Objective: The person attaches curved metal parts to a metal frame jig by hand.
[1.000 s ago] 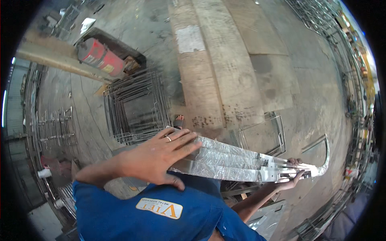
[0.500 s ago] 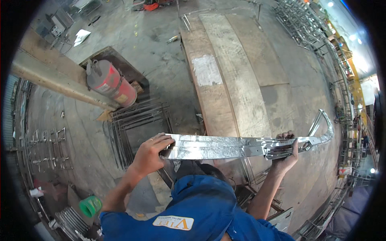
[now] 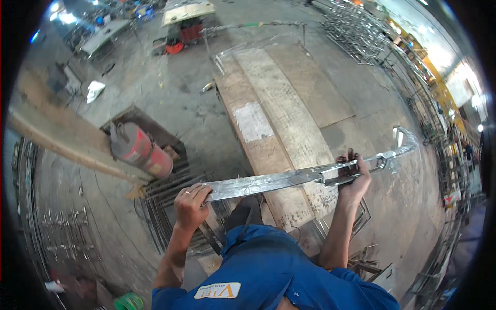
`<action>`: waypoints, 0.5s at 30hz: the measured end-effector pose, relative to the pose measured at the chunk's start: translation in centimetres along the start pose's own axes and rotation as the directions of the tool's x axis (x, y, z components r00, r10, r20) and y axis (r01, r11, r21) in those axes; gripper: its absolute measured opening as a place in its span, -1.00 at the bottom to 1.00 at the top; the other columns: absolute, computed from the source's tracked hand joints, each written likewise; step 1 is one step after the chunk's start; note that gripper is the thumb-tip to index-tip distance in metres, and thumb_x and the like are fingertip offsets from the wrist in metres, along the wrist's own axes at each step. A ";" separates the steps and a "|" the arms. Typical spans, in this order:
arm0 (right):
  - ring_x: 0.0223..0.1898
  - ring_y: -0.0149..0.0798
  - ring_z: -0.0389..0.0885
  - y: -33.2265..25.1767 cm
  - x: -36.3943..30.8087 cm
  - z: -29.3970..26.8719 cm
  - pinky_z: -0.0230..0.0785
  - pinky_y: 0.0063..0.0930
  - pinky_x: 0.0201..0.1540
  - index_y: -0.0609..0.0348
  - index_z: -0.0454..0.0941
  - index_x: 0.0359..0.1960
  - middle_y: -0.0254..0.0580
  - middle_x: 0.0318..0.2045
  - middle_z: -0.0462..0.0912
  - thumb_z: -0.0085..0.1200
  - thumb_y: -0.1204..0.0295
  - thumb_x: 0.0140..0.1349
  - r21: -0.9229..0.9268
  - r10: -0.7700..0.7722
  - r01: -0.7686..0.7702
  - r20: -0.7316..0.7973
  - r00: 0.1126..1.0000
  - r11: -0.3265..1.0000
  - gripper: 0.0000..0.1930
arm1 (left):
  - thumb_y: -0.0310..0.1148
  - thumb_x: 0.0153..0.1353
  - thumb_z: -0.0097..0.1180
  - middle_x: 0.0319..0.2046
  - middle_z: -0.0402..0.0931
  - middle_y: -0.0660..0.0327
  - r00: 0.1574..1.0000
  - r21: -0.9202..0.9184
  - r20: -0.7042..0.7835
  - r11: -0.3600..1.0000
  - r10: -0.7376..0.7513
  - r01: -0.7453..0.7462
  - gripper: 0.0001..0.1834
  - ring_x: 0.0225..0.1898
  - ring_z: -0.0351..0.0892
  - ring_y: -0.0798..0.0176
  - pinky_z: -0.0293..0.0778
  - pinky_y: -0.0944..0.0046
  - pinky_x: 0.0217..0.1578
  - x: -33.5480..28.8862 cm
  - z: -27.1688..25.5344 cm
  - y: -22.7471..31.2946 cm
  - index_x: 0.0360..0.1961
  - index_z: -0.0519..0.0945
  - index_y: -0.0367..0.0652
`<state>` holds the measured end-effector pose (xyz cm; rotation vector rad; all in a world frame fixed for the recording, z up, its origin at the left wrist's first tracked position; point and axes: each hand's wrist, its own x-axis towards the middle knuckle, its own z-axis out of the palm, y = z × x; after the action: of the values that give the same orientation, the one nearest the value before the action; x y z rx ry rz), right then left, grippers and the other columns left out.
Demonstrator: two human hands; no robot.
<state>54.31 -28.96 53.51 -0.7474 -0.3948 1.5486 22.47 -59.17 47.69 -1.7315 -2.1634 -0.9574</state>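
A long, shiny metal frame (image 3: 258,187) lies across in front of my body, held up off the floor. Its flat left part looks like a bar covered in crinkled silvery film. Toward the right it splits into narrow rails and ends in a bent loop. My left hand (image 3: 191,207) is closed round the bar's left end, fingers over the top. Farther right, my right hand (image 3: 355,178) grips the frame from below where the rails part, with fingertips showing above them. The frame tilts, its right end higher in view.
Flat boards (image 3: 281,98) cover the floor ahead. To the left stand a red cylinder (image 3: 147,152) and a thick post (image 3: 67,139). Dark metal frames (image 3: 165,206) lie near my left hand. A green bucket (image 3: 128,301) is at lower left; metal racks line the right side.
The frame has tipped, its left end lower and its right end higher in view. Both hands keep their hold. The view has shifted, showing more of the far floor and tables.
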 end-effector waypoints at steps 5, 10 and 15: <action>-0.19 0.05 0.69 3.2 3.7 2.4 0.61 0.01 -0.07 0.38 0.50 -0.13 0.08 -0.14 0.70 0.04 0.45 0.37 0.009 0.011 -0.010 -0.116 0.993 1.000 -0.81 | -0.55 -0.15 0.31 -0.24 0.75 0.16 0.993 -0.035 0.121 0.999 -0.003 0.007 -0.65 -0.20 0.74 0.06 0.56 0.09 -0.16 6.0 1.8 -3.8 -0.23 0.73 -0.11; -0.23 0.06 0.72 10.2 10.1 6.5 0.66 0.02 -0.12 0.38 0.46 -0.10 0.07 -0.17 0.70 0.12 0.48 0.32 -0.022 -0.046 0.042 -0.219 0.975 0.999 -0.78 | -0.48 -0.01 0.39 -0.35 0.75 0.16 0.993 -0.046 0.092 0.996 -0.077 0.082 -0.83 -0.29 0.73 0.02 0.56 0.11 -0.25 13.9 7.6 -12.3 -0.32 0.77 -0.09; -0.23 0.05 0.73 21.0 21.5 11.6 0.65 0.02 -0.10 0.38 0.48 -0.15 0.04 -0.19 0.70 0.12 0.48 0.27 -0.038 -0.080 0.072 -0.274 0.958 0.997 -0.79 | -0.48 -0.07 0.36 -0.33 0.75 0.18 0.988 -0.136 0.148 0.989 -0.038 0.058 -0.78 -0.29 0.73 0.03 0.58 0.09 -0.25 25.2 16.7 -26.3 -0.31 0.77 -0.04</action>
<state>31.41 -8.68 43.49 -0.9445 -0.2350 1.3465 -5.52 -31.74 39.09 -1.8749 -2.2875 -1.0496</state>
